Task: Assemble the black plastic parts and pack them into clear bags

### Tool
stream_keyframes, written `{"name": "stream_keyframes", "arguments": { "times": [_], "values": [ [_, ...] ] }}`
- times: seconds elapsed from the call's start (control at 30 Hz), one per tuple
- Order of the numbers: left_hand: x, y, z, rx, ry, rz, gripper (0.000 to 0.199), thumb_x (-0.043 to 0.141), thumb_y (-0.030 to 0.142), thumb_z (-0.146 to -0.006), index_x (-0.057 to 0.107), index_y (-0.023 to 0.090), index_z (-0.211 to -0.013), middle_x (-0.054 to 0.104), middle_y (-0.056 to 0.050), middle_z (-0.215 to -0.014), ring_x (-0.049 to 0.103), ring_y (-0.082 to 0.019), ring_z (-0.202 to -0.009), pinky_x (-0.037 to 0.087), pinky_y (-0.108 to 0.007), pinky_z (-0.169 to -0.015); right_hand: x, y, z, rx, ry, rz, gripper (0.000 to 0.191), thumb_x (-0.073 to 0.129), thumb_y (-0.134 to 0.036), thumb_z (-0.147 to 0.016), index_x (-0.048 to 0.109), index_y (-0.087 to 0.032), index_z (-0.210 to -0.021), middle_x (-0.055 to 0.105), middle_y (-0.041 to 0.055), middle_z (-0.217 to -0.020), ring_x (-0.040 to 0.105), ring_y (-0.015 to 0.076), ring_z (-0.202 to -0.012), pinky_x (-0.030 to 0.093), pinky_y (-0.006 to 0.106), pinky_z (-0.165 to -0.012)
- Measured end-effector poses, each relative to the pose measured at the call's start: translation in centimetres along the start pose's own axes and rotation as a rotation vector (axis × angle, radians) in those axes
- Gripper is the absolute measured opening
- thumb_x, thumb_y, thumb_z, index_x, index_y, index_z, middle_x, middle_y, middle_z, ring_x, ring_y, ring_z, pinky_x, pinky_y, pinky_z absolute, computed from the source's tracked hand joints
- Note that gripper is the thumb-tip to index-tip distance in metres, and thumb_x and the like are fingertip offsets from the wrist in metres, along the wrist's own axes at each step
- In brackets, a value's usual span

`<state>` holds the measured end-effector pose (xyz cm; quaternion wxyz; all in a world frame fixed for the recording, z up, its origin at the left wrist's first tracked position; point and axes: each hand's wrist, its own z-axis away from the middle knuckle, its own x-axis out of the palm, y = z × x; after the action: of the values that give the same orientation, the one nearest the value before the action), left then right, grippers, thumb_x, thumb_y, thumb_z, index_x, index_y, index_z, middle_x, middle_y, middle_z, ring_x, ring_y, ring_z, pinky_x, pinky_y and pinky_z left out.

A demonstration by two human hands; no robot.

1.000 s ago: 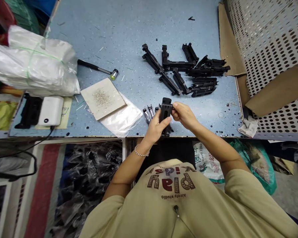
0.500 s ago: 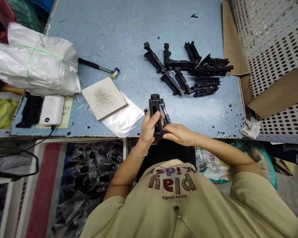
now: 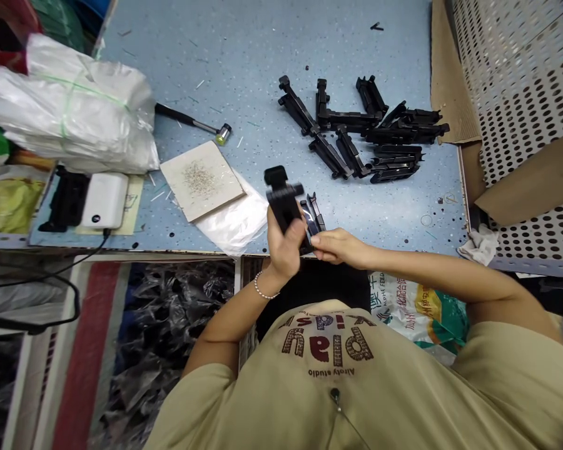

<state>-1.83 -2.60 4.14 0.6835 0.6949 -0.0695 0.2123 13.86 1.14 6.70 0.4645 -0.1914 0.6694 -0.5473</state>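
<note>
A black plastic part [image 3: 281, 199] is gripped in my left hand [image 3: 285, 245], its top end tilted to the left above the table's front edge. My right hand [image 3: 340, 247] is closed in a pinch at the part's lower end; what its fingertips hold is too small to tell. Just behind my hands, slim black pieces [image 3: 315, 212] lie on the blue table [image 3: 253, 37]. Farther back and to the right is a loose pile of several similar black parts [image 3: 351, 122].
On the left a hammer [image 3: 192, 122] lies behind a square board [image 3: 201, 181] resting on a clear plastic bag [image 3: 234, 219]. Wrapped white bags [image 3: 89, 106] and a white box with a cable [image 3: 106, 200] are farther left. A perforated metal panel [image 3: 535, 94] stands right.
My left hand has turned the black part, so its upper end now leans left. My right hand stays near the lower end. The whole view has shifted slightly.
</note>
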Motion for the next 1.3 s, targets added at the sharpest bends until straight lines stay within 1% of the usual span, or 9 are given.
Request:
{"name": "stream_keyframes", "arguments": {
  "times": [0.1,0.2,0.3,0.53,0.63,0.77,1.03,1.17,1.3],
  "values": [
    [-0.4,0.6,0.0,0.148,-0.005,-0.096,0.06,0.084,0.062,-0.076,0.063,0.026,-0.119,0.065,-0.002,-0.098,0.063,-0.015,-0.079,0.057,-0.03,-0.072,0.4,0.3,0.4,0.082,-0.113,-0.098,0.066,0.007,-0.056,-0.111,0.048,-0.024,-0.069,0.035,-0.0084,-0.048,0.034,0.0115,-0.042,0.036,0.024,-0.04],
    [-0.3,1.4,-1.1,-0.153,-0.032,0.067,0.045,0.073,0.06,-0.088,0.064,0.023,-0.113,0.063,-0.001,-0.09,0.056,-0.01,-0.064,0.051,-0.024,-0.059,-0.6,-0.2,0.4,-0.03,-0.021,0.103,0.059,0.032,-0.068,-0.107,0.059,-0.019,-0.086,0.057,0.002,-0.07,0.051,0.0157,-0.063,0.048,0.029,-0.059],
    [0.3,1.8,-1.5,-0.317,-0.043,0.153,0.042,0.076,0.057,-0.087,0.065,0.021,-0.107,0.061,0.0,-0.084,0.052,-0.008,-0.058,0.045,-0.022,-0.052,-1.2,-0.7,0.1,-0.198,0.074,0.302,0.054,0.046,-0.067,-0.103,0.06,-0.02,-0.079,0.059,0.0042,-0.074,0.05,0.0177,-0.068,0.048,0.032,-0.064],
    [0.5,1.7,0.5,0.023,0.064,-0.018,0.053,0.081,0.057,-0.082,0.065,0.028,-0.124,0.065,-0.002,-0.094,0.064,-0.016,-0.081,0.055,-0.029,-0.07,0.0,-0.1,0.5,-0.046,-0.016,0.074,0.066,0.013,-0.05,-0.113,0.06,-0.019,-0.078,0.04,-0.0082,-0.05,0.039,0.011,-0.044,0.036,0.022,-0.04],
    [0.3,2.0,-0.6,-0.18,0.004,0.122,0.045,0.076,0.057,-0.087,0.068,0.023,-0.115,0.063,-0.001,-0.088,0.058,-0.01,-0.065,0.05,-0.025,-0.058,-1.2,-0.6,0.6,-0.115,-0.011,0.295,0.056,0.026,-0.055,-0.112,0.063,-0.017,-0.095,0.06,0.0011,-0.071,0.054,0.0142,-0.063,0.048,0.027,-0.057],
    [0.7,1.9,-1.7,-0.377,0.0,0.231,0.04,0.079,0.051,-0.086,0.069,0.019,-0.108,0.062,0.0,-0.085,0.054,-0.006,-0.059,0.045,-0.02,-0.051,-2.0,-1.1,0.4,-0.309,-0.001,0.604,0.045,0.036,-0.049,-0.112,0.062,-0.019,-0.091,0.061,0.0063,-0.081,0.053,0.0193,-0.076,0.049,0.036,-0.07],
    [0.5,1.3,-0.3,-0.032,0.08,0.031,0.038,0.082,0.053,-0.084,0.067,0.023,-0.102,0.064,0.0,-0.087,0.059,-0.01,-0.065,0.05,-0.023,-0.059,0.7,1.0,0.3,0.174,-0.053,-0.056,0.064,0.017,-0.063,-0.11,0.059,-0.019,-0.089,0.046,-0.0044,-0.062,0.042,0.0107,-0.051,0.038,0.024,-0.049],
    [-0.1,1.3,-1.5,-0.237,0.065,0.149,0.038,0.077,0.055,-0.087,0.066,0.021,-0.098,0.064,0.0,-0.082,0.056,-0.008,-0.057,0.046,-0.022,-0.05,-1.1,0.2,0.0,-0.078,-0.002,0.319,0.057,0.029,-0.063,-0.11,0.062,-0.017,-0.102,0.061,0.0034,-0.078,0.054,0.0152,-0.069,0.046,0.029,-0.062],
    [-0.1,1.3,-1.9,-0.337,0.066,0.193,0.04,0.081,0.054,-0.084,0.067,0.02,-0.1,0.065,0.0,-0.079,0.056,-0.008,-0.056,0.044,-0.02,-0.048,-2.2,-0.4,-0.4,-0.473,-0.006,0.857,0.04,0.033,-0.039,-0.114,0.063,-0.017,-0.099,0.063,0.0054,-0.082,0.054,0.018,-0.075,0.044,0.032,-0.066]
  ]
}}
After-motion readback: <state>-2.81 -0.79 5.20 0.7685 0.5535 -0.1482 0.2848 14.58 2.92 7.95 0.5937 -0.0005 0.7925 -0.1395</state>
